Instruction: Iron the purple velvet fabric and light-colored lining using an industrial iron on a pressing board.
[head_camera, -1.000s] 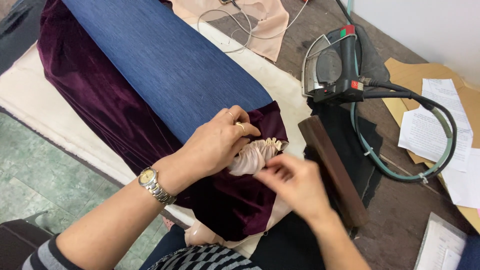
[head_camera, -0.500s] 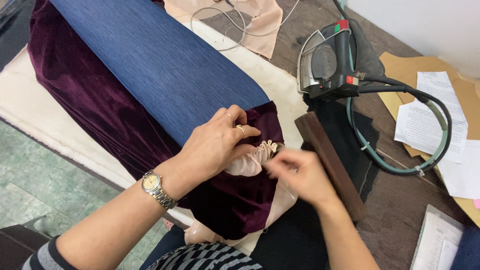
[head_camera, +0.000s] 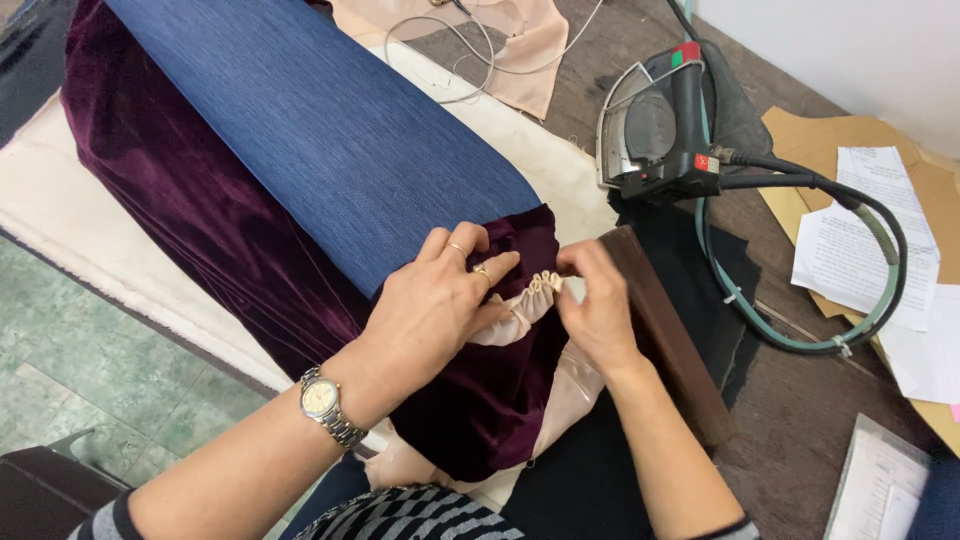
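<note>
Head view: both hands, left hand (head_camera: 435, 310) and right hand (head_camera: 597, 312), have closed in, now pinching the gathered peach fabric (head_camera: 528, 300) over purple velvet (head_camera: 200, 220).

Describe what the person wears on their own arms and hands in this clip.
The left hand has rings on two fingers, and a metal-band wristwatch with a pale round dial sits on that wrist. The right hand shows no jewellery. Forearms are bare; striped grey-and-dark sleeves start near the elbows.

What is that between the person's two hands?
In the head view, a gathered strip of pale pink fabric lies between the left hand and the right hand; fingers of both pinch it, over the dark purple velvet.
</note>
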